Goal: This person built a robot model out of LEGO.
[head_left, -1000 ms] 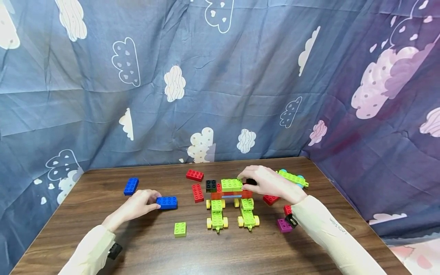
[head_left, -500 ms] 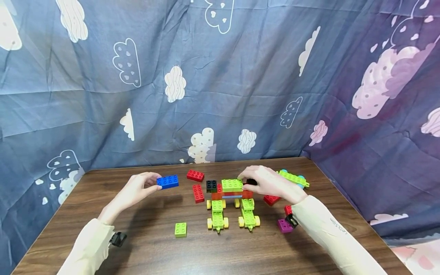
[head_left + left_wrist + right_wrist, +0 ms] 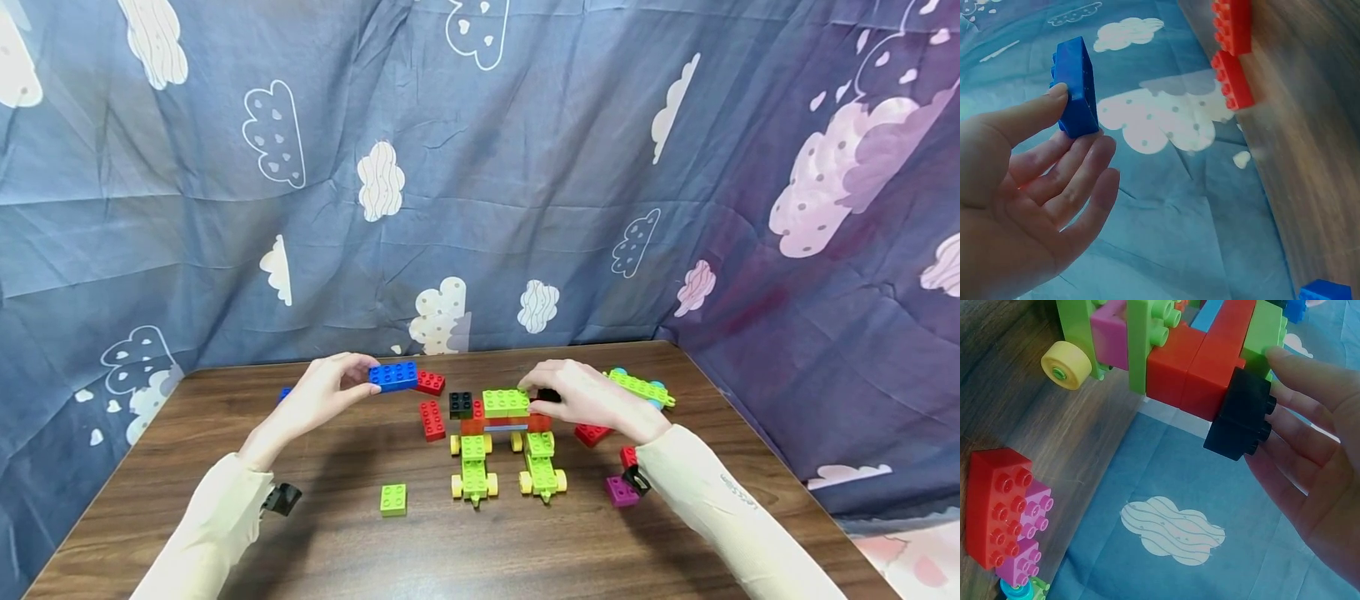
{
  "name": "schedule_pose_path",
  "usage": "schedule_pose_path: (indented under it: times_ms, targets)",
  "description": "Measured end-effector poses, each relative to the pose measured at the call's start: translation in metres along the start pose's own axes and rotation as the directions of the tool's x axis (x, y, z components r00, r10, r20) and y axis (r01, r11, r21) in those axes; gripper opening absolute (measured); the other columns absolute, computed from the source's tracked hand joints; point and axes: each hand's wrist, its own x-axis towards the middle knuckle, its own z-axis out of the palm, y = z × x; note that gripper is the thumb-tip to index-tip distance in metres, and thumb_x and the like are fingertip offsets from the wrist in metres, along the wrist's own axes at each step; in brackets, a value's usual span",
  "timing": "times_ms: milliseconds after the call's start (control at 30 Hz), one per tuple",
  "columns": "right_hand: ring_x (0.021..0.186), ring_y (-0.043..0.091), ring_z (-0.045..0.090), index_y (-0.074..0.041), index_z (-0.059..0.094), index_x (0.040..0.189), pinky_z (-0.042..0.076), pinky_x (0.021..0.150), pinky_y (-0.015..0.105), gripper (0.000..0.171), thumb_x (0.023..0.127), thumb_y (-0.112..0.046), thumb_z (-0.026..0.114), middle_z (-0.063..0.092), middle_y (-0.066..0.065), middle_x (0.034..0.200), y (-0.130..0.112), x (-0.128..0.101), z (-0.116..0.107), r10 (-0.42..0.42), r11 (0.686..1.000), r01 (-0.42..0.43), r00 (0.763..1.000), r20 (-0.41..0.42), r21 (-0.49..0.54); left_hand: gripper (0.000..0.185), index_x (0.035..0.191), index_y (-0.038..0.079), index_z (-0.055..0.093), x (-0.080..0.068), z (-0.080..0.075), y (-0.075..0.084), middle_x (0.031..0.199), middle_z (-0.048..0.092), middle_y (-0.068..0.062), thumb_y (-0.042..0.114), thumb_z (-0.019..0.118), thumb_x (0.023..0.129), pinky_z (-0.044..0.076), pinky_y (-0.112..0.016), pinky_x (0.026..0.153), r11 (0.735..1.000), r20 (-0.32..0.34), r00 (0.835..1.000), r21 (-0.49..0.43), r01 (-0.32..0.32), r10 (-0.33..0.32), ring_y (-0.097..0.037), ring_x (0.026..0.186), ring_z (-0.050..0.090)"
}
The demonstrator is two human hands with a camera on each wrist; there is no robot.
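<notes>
Blue brick (image 3: 393, 376): centre-left of frame, raised above table (image 3: 337, 542)
Left hand (image 3: 327, 393): pinching blue brick
Right hand (image 3: 581, 397): fingers curled round black brick (image 3: 548, 396) on brick model (image 3: 504, 417)

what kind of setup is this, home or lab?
Likely a staged recording booth rather than a lived-in room: a cloud-print cloth backdrop curtains off a wooden table, with only toy bricks such as the blue brick on hand.
</notes>
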Motion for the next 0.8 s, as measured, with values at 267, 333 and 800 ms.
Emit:
schedule_pose_path:
  times_ms: [267, 333, 800]
  targets:
    - [0.095, 0.017, 0.070, -0.013, 0.072, 0.111, 0.057, 0.086, 0.035, 0.025, 0.091, -0.026, 0.072, 0.073, 0.001, 0.105, 0.000, 0.000, -0.001, -0.005, 1.000, 0.005, 1.000, 0.000, 0.009, 0.031, 0.113, 0.000, 0.069, 0.012, 0.003, 0.019, 0.108, 0.073, -0.016, 0.013, 0.076, 0.086, 0.059, -0.042, 0.082, 0.999, -0.004, 1.000, -0.023, -0.024, 0.024, -0.023, 0.088, 0.071]
    - [0.095, 0.017, 0.070, -0.013, 0.072, 0.111, 0.057, 0.086, 0.035, 0.025, 0.091, -0.026, 0.072, 0.073, 0.002, 0.105, -0.001, 0.000, -0.001, 0.001, 1.000, -0.001, 1.000, 0.003, 0.015, 0.033, 0.115, 0.000, 0.069, 0.016, 0.006, 0.023, 0.111, 0.072, -0.018, 0.014, 0.076, 0.086, 0.059, -0.044, 0.084, 0.999, 0.003, 1.000, -0.029, -0.031, 0.031, -0.025, 0.089, 0.072]
    - [0.092, 0.016, 0.068, -0.013, 0.072, 0.112, 0.057, 0.084, 0.034, 0.024, 0.091, -0.025, 0.072, 0.072, 0.000, 0.103, -0.001, -0.003, -0.003, 0.014, 0.999, -0.015, 1.000, 0.003, 0.037, 0.032, 0.115, 0.006, 0.068, 0.035, 0.038, 0.050, 0.101, 0.072, -0.010, 0.022, 0.074, 0.089, 0.055, -0.046, 0.086, 0.997, 0.082, 0.995, -0.063, -0.046, 0.051, -0.026, 0.094, 0.066]
